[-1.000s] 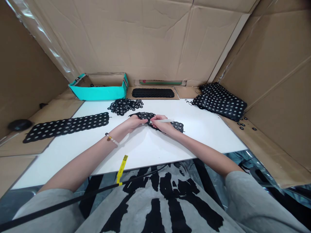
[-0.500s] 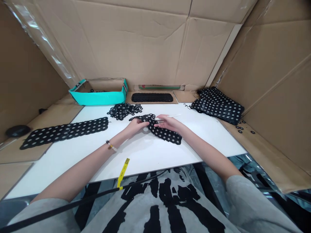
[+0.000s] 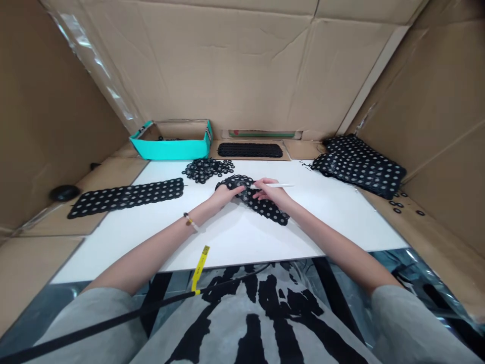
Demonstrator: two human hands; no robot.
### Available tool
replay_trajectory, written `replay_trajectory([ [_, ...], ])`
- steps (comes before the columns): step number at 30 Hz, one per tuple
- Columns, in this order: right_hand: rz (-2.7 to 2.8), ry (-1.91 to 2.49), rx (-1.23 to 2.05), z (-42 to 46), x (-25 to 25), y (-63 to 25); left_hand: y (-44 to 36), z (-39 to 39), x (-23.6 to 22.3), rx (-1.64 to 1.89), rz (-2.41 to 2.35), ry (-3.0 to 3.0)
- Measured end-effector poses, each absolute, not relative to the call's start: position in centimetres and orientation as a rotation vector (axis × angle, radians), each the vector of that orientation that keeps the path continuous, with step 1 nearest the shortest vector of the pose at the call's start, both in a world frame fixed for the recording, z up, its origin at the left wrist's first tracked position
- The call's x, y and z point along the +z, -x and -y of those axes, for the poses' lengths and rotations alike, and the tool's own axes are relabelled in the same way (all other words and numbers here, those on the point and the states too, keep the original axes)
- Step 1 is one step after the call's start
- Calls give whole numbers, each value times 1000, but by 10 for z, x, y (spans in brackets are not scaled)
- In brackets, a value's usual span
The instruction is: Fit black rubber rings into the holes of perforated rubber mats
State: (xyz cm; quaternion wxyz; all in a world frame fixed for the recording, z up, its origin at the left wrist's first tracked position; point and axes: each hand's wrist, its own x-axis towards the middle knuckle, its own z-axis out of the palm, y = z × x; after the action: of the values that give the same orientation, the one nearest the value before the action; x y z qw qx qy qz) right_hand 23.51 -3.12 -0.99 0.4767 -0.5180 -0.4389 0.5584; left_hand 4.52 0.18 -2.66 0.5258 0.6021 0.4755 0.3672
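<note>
A: Where's the black ring strip (image 3: 269, 210) rn?
B: Over the white tabletop (image 3: 235, 245), btwn both hands. L end's bunched up at the L hand (image 3: 224, 196); rest slants down-right, below the R hand's fingers, end near the R wrist.
A: L fingers?
B: Thumb lies on top, pinching the strip's L part; other fingers mostly hidden behind it.
A: And the R hand (image 3: 272, 193)?
B: Thumb + index pinch a slim white tool (image 3: 282, 185), approx. level. Other fingers curl loosely just over the strip; can't tell if they touch it. Tool's inner end is by the strip, contact unclear too.
A: Nearby?
B: Loose ring pile (image 3: 204, 170) beyond the L hand, 2nd dotted strip (image 3: 127, 197) flat off to the L.
A: Further out?
B: Turquoise box (image 3: 172, 149) back L, dark strip (image 3: 250, 150) on cardboard back ctr, dotted stack (image 3: 364, 164) far R, w/ a few stray rings (image 3: 397, 210) beside it.
</note>
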Motion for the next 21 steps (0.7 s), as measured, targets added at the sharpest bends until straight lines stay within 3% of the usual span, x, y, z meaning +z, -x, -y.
replay_trajectory([
  [21,1339,1303,1175,24,-17,-243,-45,-6,-25,810,-1119,-1336],
])
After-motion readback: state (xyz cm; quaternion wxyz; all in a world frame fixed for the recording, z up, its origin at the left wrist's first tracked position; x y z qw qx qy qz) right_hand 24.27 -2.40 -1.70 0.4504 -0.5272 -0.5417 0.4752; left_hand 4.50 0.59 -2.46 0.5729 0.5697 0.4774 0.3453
